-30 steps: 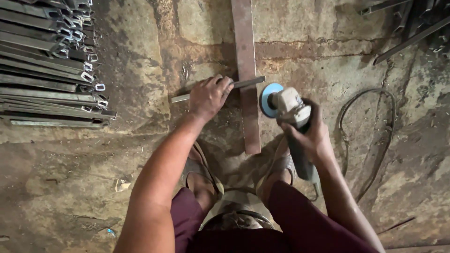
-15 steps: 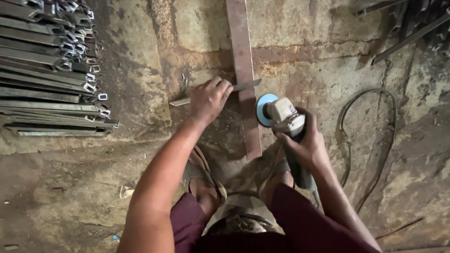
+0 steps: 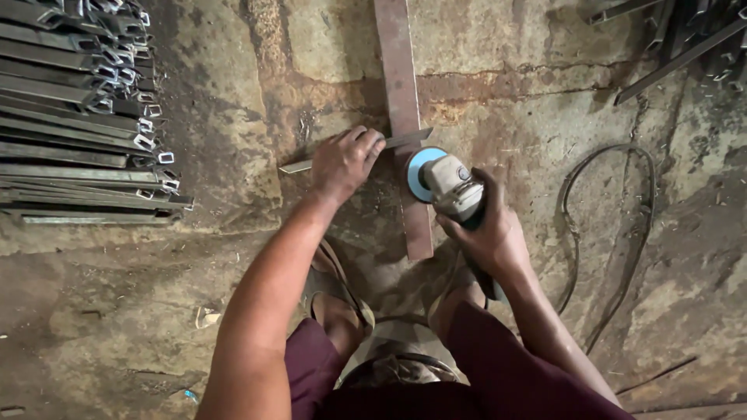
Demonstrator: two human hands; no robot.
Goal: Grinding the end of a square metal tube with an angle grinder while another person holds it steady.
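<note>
A thin metal strip [image 3: 354, 153] was pinned by the left hand [image 3: 345, 162] across a rusty flat bar [image 3: 405, 109] on the floor; an angle grinder [image 3: 447, 187] was clenched in the right hand [image 3: 486, 233], its disc just beside the strip.

I see: grinder [image 3: 453, 189] — grey body, blue disc [image 3: 414, 173]; bar [image 3: 405, 117] — rust-brown; shorts [image 3: 498, 373] maroon; floor [image 3: 117, 311] mottled brown.

- One head-worn view, looking almost straight down at the concrete floor [image 3: 156, 311] from above the person's knees.
- Close range: both forearms fill the lower frame; the far corners are probably dimmer.
</note>
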